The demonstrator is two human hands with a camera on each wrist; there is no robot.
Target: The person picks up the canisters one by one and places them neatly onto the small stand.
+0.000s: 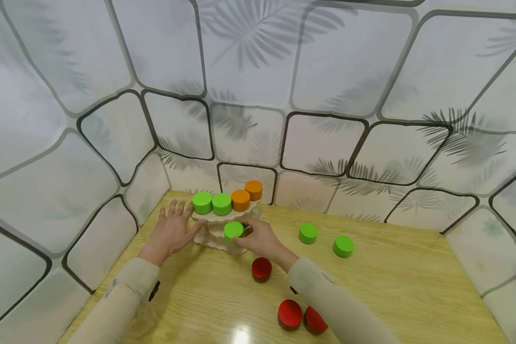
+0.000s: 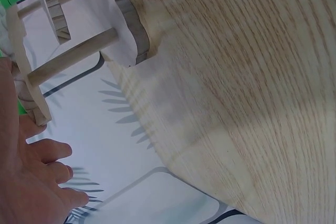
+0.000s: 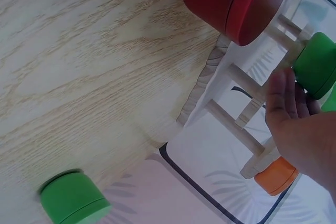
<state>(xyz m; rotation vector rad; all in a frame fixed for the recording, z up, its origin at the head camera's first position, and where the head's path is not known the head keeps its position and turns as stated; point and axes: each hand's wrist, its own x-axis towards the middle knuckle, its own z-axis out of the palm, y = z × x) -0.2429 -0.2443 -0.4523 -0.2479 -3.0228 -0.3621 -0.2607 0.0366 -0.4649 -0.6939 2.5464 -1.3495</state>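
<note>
A tiered wooden stand (image 1: 218, 218) with wavy edges holds two green round tins (image 1: 202, 203) and two orange round tins (image 1: 241, 200) along its top tier. My left hand (image 1: 169, 231) is at the stand's left end, fingers spread, the thumb along the front edge. In the left wrist view, this hand (image 2: 39, 169) touches the end of the stand (image 2: 73, 55). My right hand (image 1: 264, 240) pinches another green round tin (image 1: 233, 231) in front of the middle tier. The right wrist view shows its fingers against that green tin (image 3: 316, 66); whether it rests on the tier I cannot tell.
A red round tin (image 1: 261, 270) lies before the stand, with two more red tins (image 1: 290, 314) nearer me, one partly behind my right sleeve. Two green tins (image 1: 308, 233) stand to the right on the wooden table (image 1: 395, 282). Patterned walls (image 1: 249, 138) close off back and left.
</note>
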